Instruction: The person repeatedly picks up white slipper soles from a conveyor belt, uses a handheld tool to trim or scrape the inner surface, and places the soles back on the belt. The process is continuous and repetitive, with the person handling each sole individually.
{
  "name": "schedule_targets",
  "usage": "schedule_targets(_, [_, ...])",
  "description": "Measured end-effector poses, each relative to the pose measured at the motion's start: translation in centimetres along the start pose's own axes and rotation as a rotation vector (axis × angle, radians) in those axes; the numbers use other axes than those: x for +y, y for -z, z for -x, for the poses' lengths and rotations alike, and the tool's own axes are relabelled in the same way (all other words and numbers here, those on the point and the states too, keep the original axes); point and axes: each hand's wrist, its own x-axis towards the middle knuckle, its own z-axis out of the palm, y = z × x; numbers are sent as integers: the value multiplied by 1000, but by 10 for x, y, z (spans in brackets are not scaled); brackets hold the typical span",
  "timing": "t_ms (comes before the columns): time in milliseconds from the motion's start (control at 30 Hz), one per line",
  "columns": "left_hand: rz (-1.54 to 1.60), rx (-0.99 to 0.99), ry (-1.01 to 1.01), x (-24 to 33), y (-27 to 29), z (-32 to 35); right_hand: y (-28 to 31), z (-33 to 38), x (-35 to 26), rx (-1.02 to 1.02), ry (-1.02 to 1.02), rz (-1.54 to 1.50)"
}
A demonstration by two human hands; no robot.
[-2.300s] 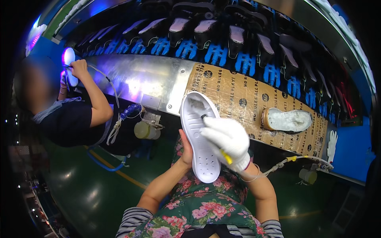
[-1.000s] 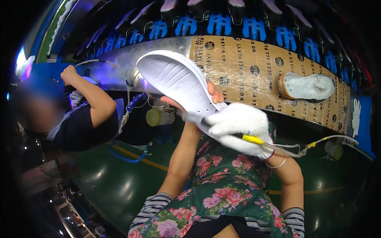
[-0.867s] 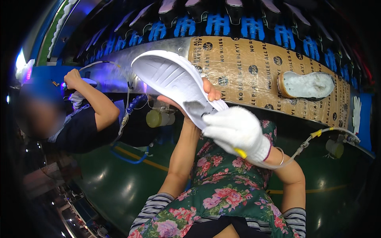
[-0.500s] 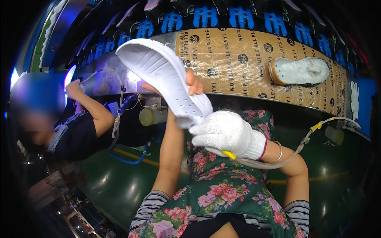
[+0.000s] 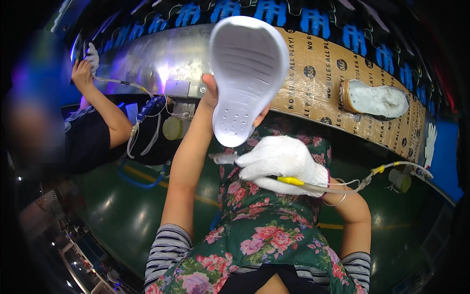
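A white shoe sole [image 5: 240, 88] stands nearly upright in front of me, its ridged, hollowed inner face toward me and its narrower holed end down. My bare left hand [image 5: 210, 91] grips it from behind, the thumb at its left edge and fingertips at its right. Just below the sole, my right hand [image 5: 281, 166] in a white knitted glove is closed on a tube-fed brush [image 5: 224, 158]. The pale brush tip points left, apart from the sole. A clear hose [image 5: 316, 188] with yellow joints trails rightward from the glove.
Brown printed cardboard [image 5: 318, 93] covers the metal bench [image 5: 142, 68]; a tan-rimmed tray of whitish residue [image 5: 377, 99] rests on it. Blue clamps [image 5: 313, 22] line the back. A white glove [image 5: 430, 144] hangs at right. Another person's arm [image 5: 105, 105] works at left.
The sole has swung rightward and turned upright, its inner face now toward me. The brush has come away from its lower end and shows below it. My view has shifted slightly.
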Motion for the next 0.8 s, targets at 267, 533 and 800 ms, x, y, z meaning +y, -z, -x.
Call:
schedule_targets(267, [-140, 308, 355, 9, 2, -1, 0, -7, 6, -78, -41, 153])
schedule_targets(533, [-274, 313, 127, 2, 25, -25, 6, 7, 18, 194, -416, -137])
schedule_targets(800, [-152, 760, -633, -19, 21, -33, 9, 20, 36, 885, -856, -1022])
